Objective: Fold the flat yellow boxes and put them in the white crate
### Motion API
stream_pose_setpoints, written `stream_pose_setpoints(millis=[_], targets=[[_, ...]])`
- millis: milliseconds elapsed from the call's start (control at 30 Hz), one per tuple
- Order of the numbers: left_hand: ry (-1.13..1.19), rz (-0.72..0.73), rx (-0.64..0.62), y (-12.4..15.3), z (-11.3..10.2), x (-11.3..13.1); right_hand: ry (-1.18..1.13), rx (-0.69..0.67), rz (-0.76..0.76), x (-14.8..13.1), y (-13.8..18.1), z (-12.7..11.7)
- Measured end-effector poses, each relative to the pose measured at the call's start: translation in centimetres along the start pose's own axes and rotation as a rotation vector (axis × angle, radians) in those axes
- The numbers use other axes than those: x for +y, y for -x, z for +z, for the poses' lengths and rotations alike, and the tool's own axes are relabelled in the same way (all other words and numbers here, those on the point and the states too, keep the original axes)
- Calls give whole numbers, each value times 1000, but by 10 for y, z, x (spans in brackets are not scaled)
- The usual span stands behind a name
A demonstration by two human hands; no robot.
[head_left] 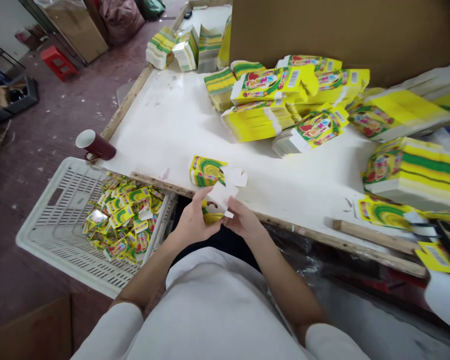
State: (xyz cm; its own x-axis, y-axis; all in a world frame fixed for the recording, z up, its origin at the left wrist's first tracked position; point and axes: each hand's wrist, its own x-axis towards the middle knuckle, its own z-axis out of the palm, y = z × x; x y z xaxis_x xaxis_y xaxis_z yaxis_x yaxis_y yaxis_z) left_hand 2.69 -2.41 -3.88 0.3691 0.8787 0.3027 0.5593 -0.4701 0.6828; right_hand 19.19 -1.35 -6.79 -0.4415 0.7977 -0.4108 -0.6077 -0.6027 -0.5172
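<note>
Over the front edge of the white table, my left hand (195, 220) and my right hand (243, 219) hold a small yellow and green carton (221, 196) between them. Its white inner flaps stand out at the top. The fingers of my left hand wrap round its left side, and those of my right hand pinch the flap on the right. Just beyond my hands another carton (208, 171) lies on the table, its white flaps spread to the right. Whether anything is inside either carton, I cannot tell.
Stacks of flat yellow cartons (258, 120) cover the table's back and right. A white plastic basket (52, 222) holding many small cartons stands at the left. A maroon mug (97, 145) tilts at the table's left corner. A wooden bar (375, 237) lies at the front right edge.
</note>
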Motion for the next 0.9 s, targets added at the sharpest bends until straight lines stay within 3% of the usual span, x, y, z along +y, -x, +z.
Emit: stream_pose_setpoints(millis=[100,300,433,533,700,900], targets=[[31,-66,54,0,4,-2,109,-48,-163,3,3,-4],[-6,-32,43,6,23,1,415,150,-345,-4,-2,8],[-6,-183,-7,4,19,9,579,103,-397,-7,-6,6],[13,-229,-70,-2,11,8,772,81,-563,-3,0,6],[35,-117,-117,-10,11,-6,1211,17,-791,7,16,12],[-119,-183,-50,-5,4,-5,1128,264,-912,-7,6,-6]])
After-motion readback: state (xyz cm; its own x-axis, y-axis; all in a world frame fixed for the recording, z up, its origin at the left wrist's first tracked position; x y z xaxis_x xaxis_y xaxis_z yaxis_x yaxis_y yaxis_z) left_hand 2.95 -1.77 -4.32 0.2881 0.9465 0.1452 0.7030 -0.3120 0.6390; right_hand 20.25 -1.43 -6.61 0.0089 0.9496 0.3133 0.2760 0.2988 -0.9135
